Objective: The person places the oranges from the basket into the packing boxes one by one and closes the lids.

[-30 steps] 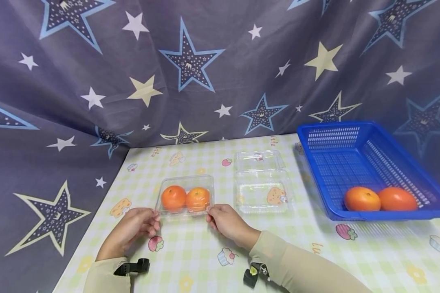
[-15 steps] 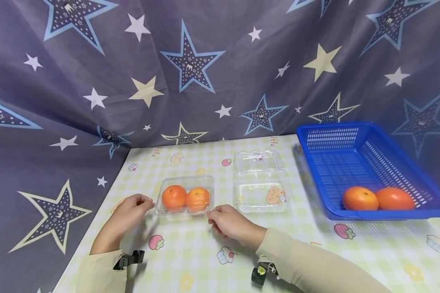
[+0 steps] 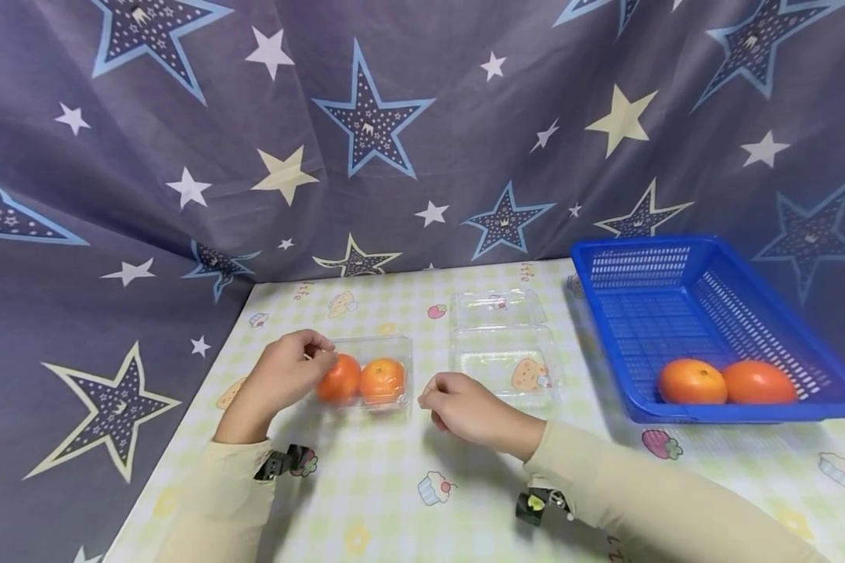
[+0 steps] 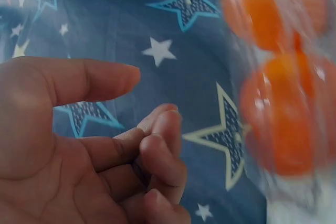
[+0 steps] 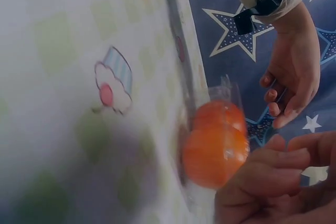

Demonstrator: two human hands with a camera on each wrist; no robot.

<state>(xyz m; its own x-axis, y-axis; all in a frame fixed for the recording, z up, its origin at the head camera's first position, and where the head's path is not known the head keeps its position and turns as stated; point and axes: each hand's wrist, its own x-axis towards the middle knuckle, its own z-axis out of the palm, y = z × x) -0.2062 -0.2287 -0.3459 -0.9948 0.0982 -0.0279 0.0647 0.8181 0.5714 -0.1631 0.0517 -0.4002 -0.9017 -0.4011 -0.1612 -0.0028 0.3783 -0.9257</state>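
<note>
A clear plastic clamshell box [image 3: 383,345] stands on the table with its lid down over two oranges [image 3: 382,381]. My left hand [image 3: 282,383] hovers above the box's left side, covering part of it in the head view. Its fingers curl loosely around nothing in the left wrist view, where the oranges [image 4: 283,114] look blurred behind the plastic. Just right of the box, my right hand [image 3: 468,410] is raised, apart from it. The right wrist view shows that hand's fingers [image 5: 268,174] bent, thumb near the index finger, with no object visible between them.
A second clear clamshell box [image 3: 496,367] lies open right of the filled one, its lid folded back. Farther right stands a blue plastic basket [image 3: 605,344] with two oranges [image 3: 692,381] at its near end. A star-patterned curtain [image 3: 436,156] hangs behind the checked tablecloth [image 3: 387,508].
Both hands have let go of the filled box's front corners. The left hand has risen and moved over the box's left side; the right has drawn back to the right.
</note>
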